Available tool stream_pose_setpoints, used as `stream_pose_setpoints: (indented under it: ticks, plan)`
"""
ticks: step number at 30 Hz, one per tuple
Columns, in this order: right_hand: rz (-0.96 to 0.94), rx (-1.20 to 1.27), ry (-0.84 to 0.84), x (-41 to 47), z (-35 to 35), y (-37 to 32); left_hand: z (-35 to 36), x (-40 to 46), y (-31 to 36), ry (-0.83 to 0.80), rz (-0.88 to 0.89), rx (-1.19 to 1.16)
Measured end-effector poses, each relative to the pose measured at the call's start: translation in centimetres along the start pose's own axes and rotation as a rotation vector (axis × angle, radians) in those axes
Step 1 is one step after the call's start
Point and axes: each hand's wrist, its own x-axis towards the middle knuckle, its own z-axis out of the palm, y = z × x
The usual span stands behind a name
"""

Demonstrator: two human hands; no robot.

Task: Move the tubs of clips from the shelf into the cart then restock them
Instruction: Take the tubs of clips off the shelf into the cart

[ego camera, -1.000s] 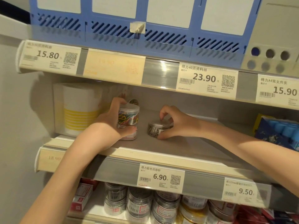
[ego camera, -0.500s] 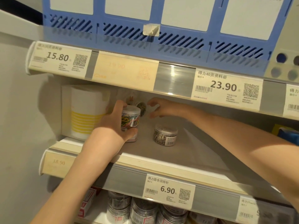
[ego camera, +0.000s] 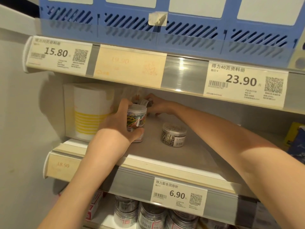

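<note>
My left hand (ego camera: pixel 120 124) grips a clear tub of coloured clips (ego camera: pixel 137 119) standing on the grey shelf (ego camera: pixel 173 156). A second clear tub of silver clips (ego camera: pixel 174 134) stands alone on the shelf to its right, untouched. My right hand (ego camera: pixel 156 104) reaches deep to the back of the shelf and holds a third tub (ego camera: pixel 143 102) there, lying tilted and mostly hidden behind the coloured tub.
A white box with yellow stripes (ego camera: pixel 89 111) stands at the shelf's left end, against my left hand. The upper shelf rail with price tags (ego camera: pixel 178 71) hangs low over my arms. Several clip tubs (ego camera: pixel 151 214) fill the shelf below. No cart is in view.
My right hand let go of the silver-clip tub, reached to the back of the shelf and took hold of another tub there. My left hand kept its grip on the coloured tub.
</note>
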Motion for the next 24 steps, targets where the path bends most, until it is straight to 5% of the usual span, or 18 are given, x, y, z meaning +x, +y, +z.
stream_pose_setpoints:
  ticks: [12,20,24]
  plan:
    - [-0.149,-0.025,0.005,-6.7,-2.7,-1.1,-0.3,-0.3,-0.1,-0.031,0.003,-0.035]
    - [-0.199,0.221,0.081,-14.9,-4.7,-1.9,-0.5,-0.5,0.3,-0.104,0.026,-0.039]
    - [-0.199,0.098,0.074,-16.5,-3.9,-1.3,-0.5,-0.6,0.5,-0.144,0.049,-0.047]
